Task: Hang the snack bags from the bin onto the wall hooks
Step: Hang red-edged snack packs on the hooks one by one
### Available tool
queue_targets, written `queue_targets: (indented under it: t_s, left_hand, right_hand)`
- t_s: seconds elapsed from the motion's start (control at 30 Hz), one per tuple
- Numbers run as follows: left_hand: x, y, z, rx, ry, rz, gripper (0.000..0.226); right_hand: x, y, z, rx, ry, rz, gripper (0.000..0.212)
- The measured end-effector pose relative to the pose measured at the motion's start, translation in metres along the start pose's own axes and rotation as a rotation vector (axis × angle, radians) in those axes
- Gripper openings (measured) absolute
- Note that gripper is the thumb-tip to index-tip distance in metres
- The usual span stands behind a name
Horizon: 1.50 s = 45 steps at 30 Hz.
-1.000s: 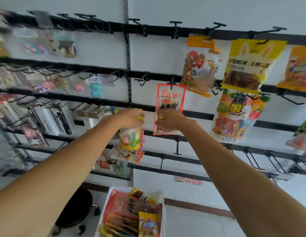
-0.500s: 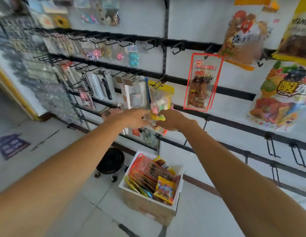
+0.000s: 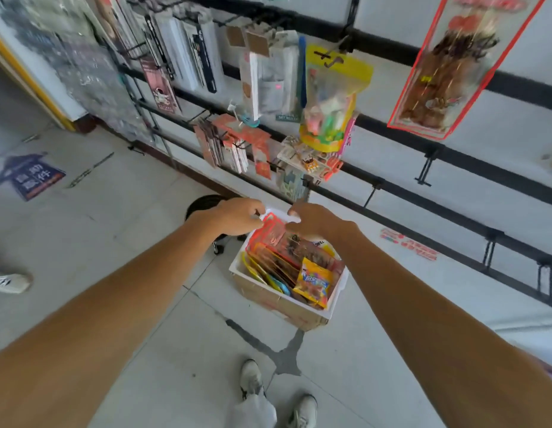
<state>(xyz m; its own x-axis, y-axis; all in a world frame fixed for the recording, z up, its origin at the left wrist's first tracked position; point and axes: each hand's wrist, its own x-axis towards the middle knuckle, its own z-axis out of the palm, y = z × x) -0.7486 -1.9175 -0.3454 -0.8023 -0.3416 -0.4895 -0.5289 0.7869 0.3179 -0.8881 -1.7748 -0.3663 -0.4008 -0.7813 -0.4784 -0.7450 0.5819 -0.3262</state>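
A white bin (image 3: 237, 267) stands on the floor by the wall, packed with upright snack bags, among them a yellow one (image 3: 314, 284). My left hand (image 3: 237, 216) and right hand (image 3: 314, 220) meet over the bin's far edge. Both pinch the top edge of a red-edged clear snack bag (image 3: 268, 234) that stands in the bin. On the wall above hang a yellow-topped candy bag (image 3: 333, 97) and a second red-edged bag (image 3: 447, 66). Bare black hooks (image 3: 373, 189) stick out of the lower rails.
A black wheeled stool (image 3: 203, 205) stands just behind the bin at the left. Stationery packs (image 3: 188, 50) fill the hooks to the left. My shoes (image 3: 253, 378) are near the bin; another person's shoe (image 3: 6, 282) is at the far left.
Both hands have come down from the hung candy bag to the bin and now hold a red-edged bag there. The view has tilted down toward the floor.
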Motion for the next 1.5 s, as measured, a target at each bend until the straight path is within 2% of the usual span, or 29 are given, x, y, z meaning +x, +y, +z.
queue_targets:
  t_s: [0.13, 0.43, 0.53, 0.67, 0.73, 0.83, 0.97, 1.1, 1.17, 1.3, 1.5]
  left_hand:
    - [0.031, -0.037, 0.025, -0.08, -0.05, -0.015, 0.046]
    - [0.109, -0.091, 0.097, -0.226, -0.082, -0.055, 0.037]
    - [0.138, -0.099, 0.125, -0.243, -0.048, -0.059, 0.033]
    - [0.172, -0.112, 0.163, -0.263, 0.016, -0.085, 0.033]
    - [0.184, -0.117, 0.18, -0.268, 0.04, -0.08, 0.034]
    - [0.193, -0.122, 0.203, -0.284, 0.06, -0.074, 0.03]
    - [0.2, -0.131, 0.225, -0.267, 0.069, -0.105, 0.032]
    - [0.204, -0.136, 0.231, -0.257, 0.14, -0.087, 0.029]
    - [0.206, -0.137, 0.231, -0.256, 0.153, -0.089, 0.024]
    - [0.207, -0.138, 0.236, -0.24, 0.165, -0.094, 0.024]
    - [0.204, -0.136, 0.237, -0.264, 0.133, -0.124, 0.026]
  right_hand:
    - [0.035, 0.002, 0.027, -0.023, -0.037, 0.003, 0.045]
    - [0.13, 0.031, 0.092, -0.079, -0.157, 0.009, 0.054]
    - [0.163, 0.051, 0.122, -0.07, -0.139, 0.01, 0.054]
    - [0.204, 0.074, 0.167, 0.022, 0.006, -0.001, 0.043]
    - [0.219, 0.081, 0.191, -0.01, 0.035, -0.003, 0.05]
    - [0.235, 0.082, 0.221, -0.082, -0.019, 0.046, 0.073]
    - [0.244, 0.086, 0.24, -0.163, 0.048, 0.042, 0.084]
    - [0.247, 0.095, 0.242, 0.003, 0.144, 0.045, 0.055]
    - [0.248, 0.098, 0.243, 0.015, 0.182, 0.039, 0.051]
    - [0.245, 0.102, 0.249, -0.118, 0.202, -0.005, 0.054]
    - [0.235, 0.1, 0.237, -0.02, 0.306, -0.025, 0.023]
